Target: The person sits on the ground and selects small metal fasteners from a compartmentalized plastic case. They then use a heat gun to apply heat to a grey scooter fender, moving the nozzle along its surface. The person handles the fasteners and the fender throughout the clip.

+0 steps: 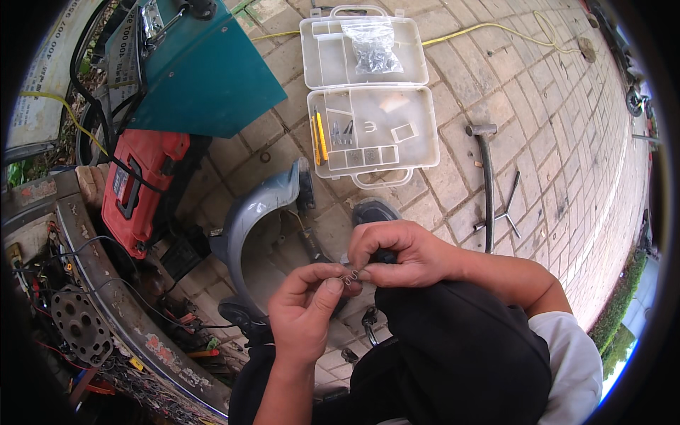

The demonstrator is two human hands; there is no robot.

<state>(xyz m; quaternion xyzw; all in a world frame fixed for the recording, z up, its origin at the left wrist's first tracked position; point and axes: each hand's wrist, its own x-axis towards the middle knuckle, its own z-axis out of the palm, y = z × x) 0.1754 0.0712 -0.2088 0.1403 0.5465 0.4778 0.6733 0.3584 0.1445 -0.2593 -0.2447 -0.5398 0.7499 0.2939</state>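
Observation:
My left hand (306,301) and my right hand (407,253) meet in front of my knees, fingertips close together. Pinched between them is a small wavy bent metal wire (348,279). Something dark shows beneath my right fingers; I cannot make out what it is. Just beyond my left hand stands a curved grey scooter fender (244,219), scuffed along its edge. A dark tool handle (310,244) lies within the fender's curve. Farther ahead, a clear plastic case (432,142) lies spread wide, holding yellow knives (321,138), small wire pieces (370,127) and a bag of parts (375,53).
A hammer (484,163) and a three-armed wrench (506,214) lie on the brick paving at the right. To the left are a red tool case (145,177), a teal metal box (205,71) and a metal-rimmed bin (92,269) of wires and parts. A yellow cord (489,26) crosses the far paving.

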